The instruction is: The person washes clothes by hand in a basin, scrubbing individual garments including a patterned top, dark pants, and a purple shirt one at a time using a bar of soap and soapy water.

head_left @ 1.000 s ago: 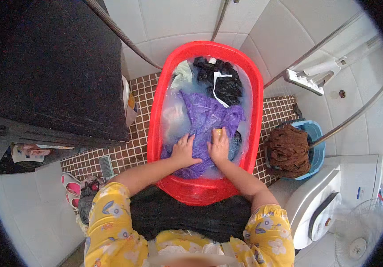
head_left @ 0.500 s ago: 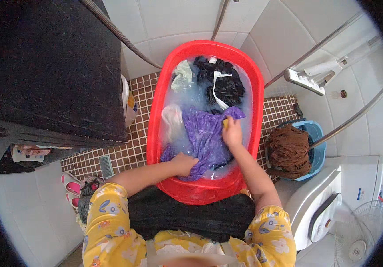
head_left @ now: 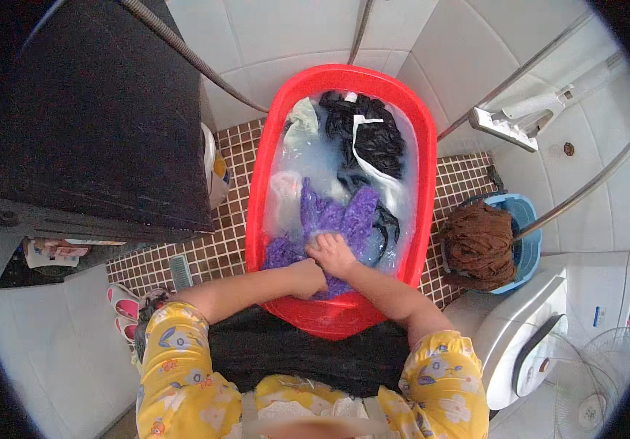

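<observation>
A red oval tub [head_left: 426, 168] of cloudy, soapy water stands in front of me. A wet purple garment [head_left: 356, 219] lies bunched in its near half. My left hand [head_left: 307, 279] is closed on the garment by the near rim. Just beyond it, my right hand [head_left: 332, 254] presses down on the purple cloth with curled fingers; whatever lies under the palm is hidden. Farther back soak black clothing [head_left: 380, 143] with a white strip, and a pale green cloth [head_left: 302, 121]. A whitish cloth [head_left: 285, 192] sits along the left side.
On the right, a light-blue basket [head_left: 527, 212] holds brown cloth [head_left: 479, 245]. A white machine [head_left: 519, 351] and a wire-cage fan [head_left: 593, 373] stand at the lower right. A mop head [head_left: 503, 130] leans on the wall. A dark cabinet [head_left: 88, 110] fills the left; pink-and-white shoes [head_left: 123, 301] lie below.
My right hand has moved left and nearer, from the garment's far right edge to beside my left hand. The purple cloth is more bunched. The small yellow thing at my right hand is now out of sight.
</observation>
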`<state>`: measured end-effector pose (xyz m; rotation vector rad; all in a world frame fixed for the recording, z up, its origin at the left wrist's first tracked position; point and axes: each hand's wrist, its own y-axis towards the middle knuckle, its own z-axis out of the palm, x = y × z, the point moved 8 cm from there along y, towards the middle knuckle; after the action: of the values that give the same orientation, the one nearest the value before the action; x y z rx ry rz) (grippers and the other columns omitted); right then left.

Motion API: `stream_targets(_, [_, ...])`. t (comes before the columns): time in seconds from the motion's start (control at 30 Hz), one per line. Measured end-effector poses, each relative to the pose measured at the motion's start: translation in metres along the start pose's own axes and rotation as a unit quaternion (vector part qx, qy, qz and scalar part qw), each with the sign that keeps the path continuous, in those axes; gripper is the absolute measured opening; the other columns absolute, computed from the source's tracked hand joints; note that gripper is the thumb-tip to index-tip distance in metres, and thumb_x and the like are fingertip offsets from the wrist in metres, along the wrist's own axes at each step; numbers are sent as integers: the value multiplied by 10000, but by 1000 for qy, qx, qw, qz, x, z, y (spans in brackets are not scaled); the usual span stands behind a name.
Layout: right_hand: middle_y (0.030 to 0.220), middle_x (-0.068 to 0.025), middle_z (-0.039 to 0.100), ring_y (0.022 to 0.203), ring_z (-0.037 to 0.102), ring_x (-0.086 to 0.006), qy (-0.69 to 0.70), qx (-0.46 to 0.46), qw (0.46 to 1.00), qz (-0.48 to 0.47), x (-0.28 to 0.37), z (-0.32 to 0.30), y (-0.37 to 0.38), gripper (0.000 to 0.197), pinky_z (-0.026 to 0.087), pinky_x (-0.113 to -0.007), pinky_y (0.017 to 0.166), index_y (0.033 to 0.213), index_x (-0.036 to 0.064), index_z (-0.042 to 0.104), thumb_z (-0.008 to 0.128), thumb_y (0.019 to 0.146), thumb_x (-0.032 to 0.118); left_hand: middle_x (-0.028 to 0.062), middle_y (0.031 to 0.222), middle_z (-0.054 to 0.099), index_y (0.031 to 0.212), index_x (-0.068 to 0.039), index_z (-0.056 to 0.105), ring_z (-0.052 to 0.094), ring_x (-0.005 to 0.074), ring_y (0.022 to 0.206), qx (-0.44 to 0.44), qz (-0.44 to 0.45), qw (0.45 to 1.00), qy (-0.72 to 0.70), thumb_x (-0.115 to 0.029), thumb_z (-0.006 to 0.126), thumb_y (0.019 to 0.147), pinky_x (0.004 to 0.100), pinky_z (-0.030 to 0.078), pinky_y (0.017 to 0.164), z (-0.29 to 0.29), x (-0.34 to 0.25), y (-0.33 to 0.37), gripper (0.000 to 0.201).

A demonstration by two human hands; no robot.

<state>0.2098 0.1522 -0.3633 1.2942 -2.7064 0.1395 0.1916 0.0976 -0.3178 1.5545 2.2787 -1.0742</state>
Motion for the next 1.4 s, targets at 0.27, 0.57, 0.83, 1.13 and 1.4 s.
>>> stream_targets(0.27, [1257,-163,491,1108,482,-285,-113,21,991,61,-98,20,-16,351,389,-426,812,1189,257,552,448,856,214,159,927,666,1050,-157,675,636,333,891,31,14,999,-10,-87,568,681,446,481,786,-6,-4,-11,390])
stream_targets(0.57, [1029,-196,511,919,511,-388,117,-108,925,346,-136,-39,-32,424,426,-508,756,1269,171,482,550,873,305,151,861,650,959,-133,658,618,360,883,-6,-19,998,-62,-98,575,675,468,466,775,11,22,-13,297])
stream_targets(0.83, [1014,-174,518,927,520,-346,195,-62,978,49,7,-15,-17,408,416,-461,806,1241,219,541,569,835,252,131,861,659,843,-114,655,632,332,863,-34,-7,999,-23,-100,592,684,463,479,761,3,18,-13,171])
stream_targets(1.13, [1346,-221,422,1198,435,-401,277,58,942,182,-89,89,-20,407,378,-520,943,1202,54,540,478,891,310,162,870,654,895,-115,666,635,340,849,-20,-3,999,-45,-96,593,654,459,487,752,4,10,-12,253])
stream_targets(1.4, [1034,-173,502,1044,488,-372,-96,39,963,247,-164,-7,-56,320,429,-495,824,1178,181,543,518,885,307,153,951,656,1036,-156,651,618,357,914,6,-46,985,-167,-78,553,649,456,476,778,10,30,-10,407])
